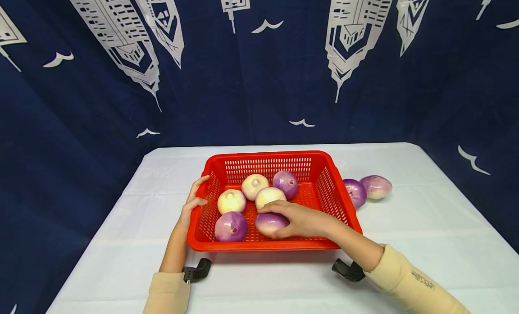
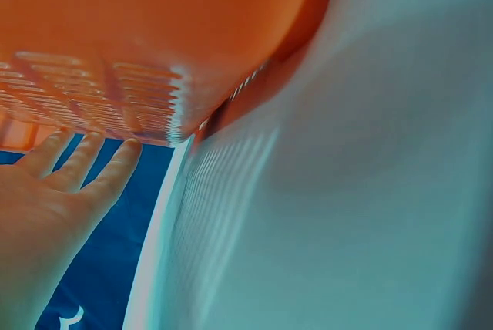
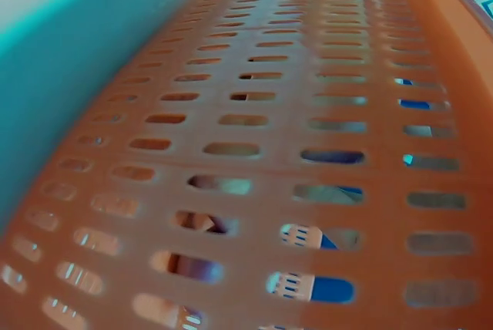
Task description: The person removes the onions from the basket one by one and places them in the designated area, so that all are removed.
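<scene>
Our right fingers pinch a glossy purple-and-white onion inside the red plastic basket; left fingers, spread, grip its rim; dark sleeve lettering is illegible.

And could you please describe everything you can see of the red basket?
The red basket looks like plastic: rectangular, with rounded corners, a smooth rim, and slotted walls and floor. It stands upright on the white table covering, with six onions visible inside, three pale and three purplish. The left hand grips its left rim, and the right hand reaches into it, holding a purplish onion.
</scene>
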Tool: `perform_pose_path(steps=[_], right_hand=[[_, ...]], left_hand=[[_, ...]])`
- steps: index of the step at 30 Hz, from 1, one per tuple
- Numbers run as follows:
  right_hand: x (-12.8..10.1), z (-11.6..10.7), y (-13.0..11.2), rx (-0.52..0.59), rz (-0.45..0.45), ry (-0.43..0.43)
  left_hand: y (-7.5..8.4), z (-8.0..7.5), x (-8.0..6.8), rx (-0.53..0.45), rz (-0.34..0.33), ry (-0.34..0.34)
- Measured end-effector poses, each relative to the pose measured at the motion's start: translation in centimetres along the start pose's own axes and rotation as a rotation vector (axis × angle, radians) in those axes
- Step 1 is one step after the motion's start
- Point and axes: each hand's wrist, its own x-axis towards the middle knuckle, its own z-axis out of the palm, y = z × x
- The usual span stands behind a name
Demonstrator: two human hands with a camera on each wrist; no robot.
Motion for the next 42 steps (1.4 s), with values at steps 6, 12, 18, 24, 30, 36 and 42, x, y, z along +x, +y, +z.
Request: perform_pose_path(steps=[6, 12, 18, 24, 30, 36, 42], right_hand=[[-0.5, -0.6, 0.0, 0.034, 0.029, 0.028], [-1.4, -1.2, -0.2, 0.013, 0.032, 0.119], [-2.6, -1.8, -0.6, -0.078, 0.033, 0.233], [-3.7, -2.1, -0.7, -0.075, 0.091, 0.340], [-4.6, -2.1, -0.4, -0.120, 0.112, 0.475], [-5.5, -2.3, 0.1, -0.244, 0.082, 0.622], [-6.4, -2.7, 0.8, -0.353, 0.116, 0.769]], left_hand=[[0.2, 0.3, 0.0, -0.010, -0.014, 0.002], [0.4, 0.3, -0.1, -0.007, -0.018, 0.004], [0.4, 0.3, -0.1, -0.005, -0.023, 0.012], [0.4, 0.3, -0.2, -0.005, -0.027, 0.013], [0.3, 0.3, -0.1, 0.002, -0.034, 0.014], [0.4, 0.4, -0.2, -0.006, -0.033, 0.011], [0.4, 0.3, -0.1, -0.013, -0.032, 0.008]])
